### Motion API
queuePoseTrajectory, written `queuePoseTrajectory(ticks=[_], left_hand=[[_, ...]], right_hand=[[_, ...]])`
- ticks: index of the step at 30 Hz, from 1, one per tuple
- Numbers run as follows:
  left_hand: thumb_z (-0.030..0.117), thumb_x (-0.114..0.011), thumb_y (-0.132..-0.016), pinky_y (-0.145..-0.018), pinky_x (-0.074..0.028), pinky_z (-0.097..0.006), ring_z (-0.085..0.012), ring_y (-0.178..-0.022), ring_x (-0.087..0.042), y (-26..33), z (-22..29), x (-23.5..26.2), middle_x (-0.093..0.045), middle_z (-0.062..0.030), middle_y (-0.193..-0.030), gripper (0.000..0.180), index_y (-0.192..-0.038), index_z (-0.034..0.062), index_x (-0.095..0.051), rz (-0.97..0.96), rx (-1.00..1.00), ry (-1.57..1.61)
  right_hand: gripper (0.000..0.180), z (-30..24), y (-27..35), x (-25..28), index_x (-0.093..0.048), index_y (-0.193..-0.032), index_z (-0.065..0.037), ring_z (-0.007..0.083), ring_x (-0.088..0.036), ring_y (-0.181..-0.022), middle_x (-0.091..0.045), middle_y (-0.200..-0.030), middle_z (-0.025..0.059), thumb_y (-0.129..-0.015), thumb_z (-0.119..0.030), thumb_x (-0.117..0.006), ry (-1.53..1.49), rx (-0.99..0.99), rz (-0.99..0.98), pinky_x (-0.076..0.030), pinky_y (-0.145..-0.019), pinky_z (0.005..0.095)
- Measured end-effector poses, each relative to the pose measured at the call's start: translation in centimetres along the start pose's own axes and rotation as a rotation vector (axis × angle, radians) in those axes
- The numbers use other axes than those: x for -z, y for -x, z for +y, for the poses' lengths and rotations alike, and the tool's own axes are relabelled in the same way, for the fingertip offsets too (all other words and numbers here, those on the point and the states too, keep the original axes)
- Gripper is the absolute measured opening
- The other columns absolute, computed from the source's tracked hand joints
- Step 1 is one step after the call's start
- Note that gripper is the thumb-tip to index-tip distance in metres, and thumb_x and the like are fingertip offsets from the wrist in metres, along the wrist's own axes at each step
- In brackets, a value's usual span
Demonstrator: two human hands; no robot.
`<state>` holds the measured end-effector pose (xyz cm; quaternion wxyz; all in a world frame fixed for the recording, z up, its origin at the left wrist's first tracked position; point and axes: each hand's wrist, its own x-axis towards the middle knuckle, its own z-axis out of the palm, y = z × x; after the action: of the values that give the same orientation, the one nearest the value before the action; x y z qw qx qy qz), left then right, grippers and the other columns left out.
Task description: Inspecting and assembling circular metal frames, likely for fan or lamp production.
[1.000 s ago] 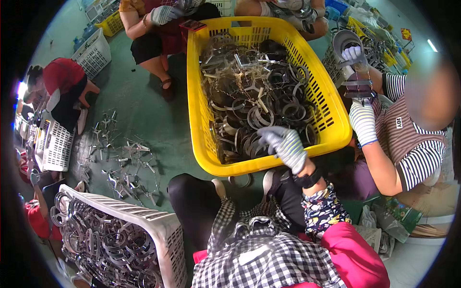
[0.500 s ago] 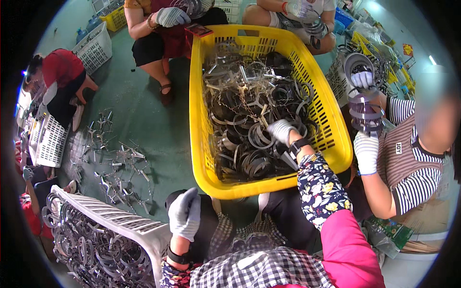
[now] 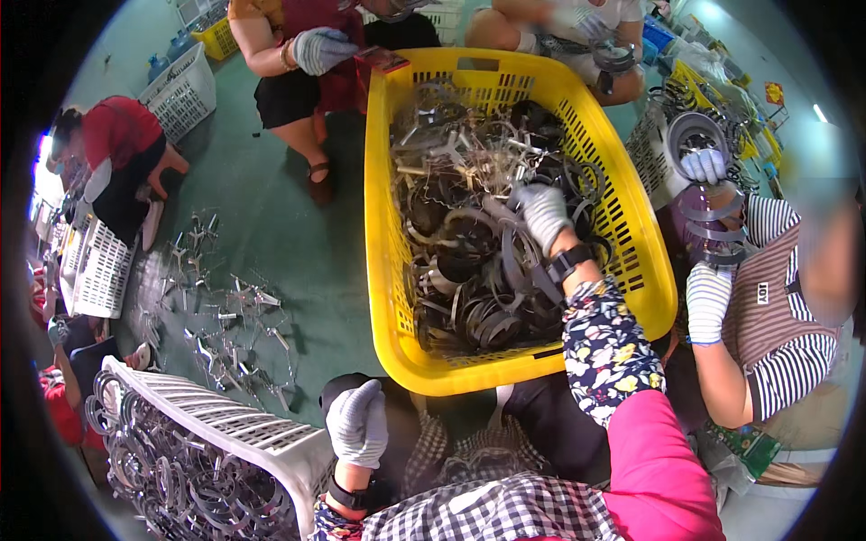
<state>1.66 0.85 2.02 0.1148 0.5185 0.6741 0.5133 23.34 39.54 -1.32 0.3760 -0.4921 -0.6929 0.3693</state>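
My right hand (image 3: 544, 218), in a striped white-grey knit glove, reaches into a large yellow basket (image 3: 519, 377). Its fingers curl round a dark curved metal ring (image 3: 511, 257) on the pile; the fingertips are partly hidden. Beneath and around it lie tangled dark rings and thin silvery metal pieces (image 3: 478, 162). Near my left knee, at the basket's near-left corner, my left hand (image 3: 357, 424) wears the same kind of glove. Its fingers are drawn together, with nothing visible in them.
A white crate (image 3: 225, 433) full of dark rings stands at my left. Silvery metal pieces (image 3: 239, 325) lie scattered on the green floor. Co-workers sit around the basket; the one at right holds a stack of rings (image 3: 713, 221). A phone (image 3: 383, 59) lies on the basket's far-left corner.
My right hand has moved slightly farther into the basket, and rings beside it have shifted. My left hand's fingers and thumb have come closer together. The view has shifted slightly.
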Motion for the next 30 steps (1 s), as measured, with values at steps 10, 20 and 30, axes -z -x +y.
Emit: queuePoseTrajectory(ticks=[10,20,30], left_hand=[[-0.004,-0.060,-0.078,-0.060,-0.047,-0.030,-0.0210,-0.063,-0.058,0.8,-0.5,-0.3,-0.059,-0.0073,-0.070,0.023,-0.099,0.0052,-0.065,0.019,-0.066,-0.008],[0.001,-0.062,-0.077,-0.067,-0.050,-0.034,-0.0265,-0.069,-0.061,1.0,-0.4,-0.5,-0.063,-0.0112,-0.077,0.019,-0.095,0.0055,-0.066,0.019,-0.036,-0.102],[0.031,-0.068,-0.073,-0.106,-0.025,-0.056,-0.0369,-0.116,-0.046,-2.1,11.1,-0.1,-0.050,-0.0164,-0.122,0.061,-0.124,0.0029,-0.049,-0.189,-0.539,-0.598]], right_hand=[[0.023,-1.8,5.6,2.4,-0.067,-0.092,-0.005,0.0297,-0.065,-0.077,-0.064,-0.078,0.0197,-0.086,-0.025,-0.058,0.349,-0.097,0.042,-0.049,-0.071,0.0383],[0.013,-4.9,6.1,5.2,-0.064,-0.096,-0.004,0.0116,-0.063,-0.073,-0.069,-0.088,0.0052,-0.095,-0.014,-0.056,-0.435,0.029,0.035,-0.050,-0.069,0.0244],[0.025,-16.0,19.9,6.8,-0.061,-0.094,-0.014,0.0247,-0.056,-0.062,-0.057,-0.074,0.0036,-0.070,-0.014,-0.065,0.561,0.981,-0.188,-0.044,-0.057,0.0386]])
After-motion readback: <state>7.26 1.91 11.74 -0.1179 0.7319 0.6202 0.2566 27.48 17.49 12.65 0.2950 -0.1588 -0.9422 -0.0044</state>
